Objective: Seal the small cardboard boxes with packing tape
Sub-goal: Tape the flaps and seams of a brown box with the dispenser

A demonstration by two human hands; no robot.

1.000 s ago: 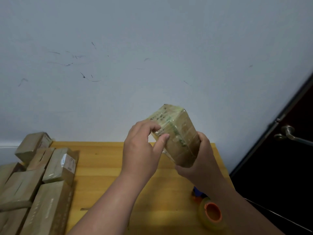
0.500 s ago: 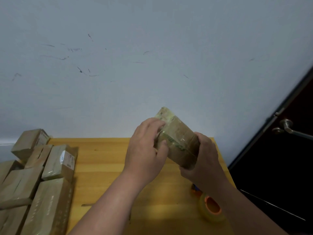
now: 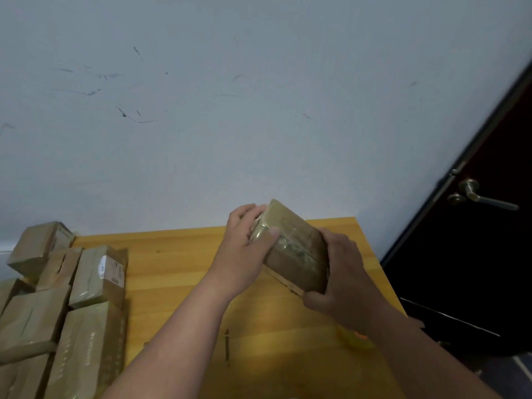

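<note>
A small brown cardboard box wrapped in shiny clear tape is held tilted above the wooden table. My left hand grips its upper left end, thumb pressed on the taped face. My right hand grips its lower right end from beneath. A roll of packing tape with an orange core lies on the table, mostly hidden behind my right forearm.
Several taped cardboard boxes are stacked at the table's left side. A pale wall rises behind the table. A dark door with a metal handle stands to the right, past the table's right edge.
Both hands have lowered the box toward the table and tilted it flatter. My left hand slid up to the box's top end. More of the tape roll is hidden by my right arm.
</note>
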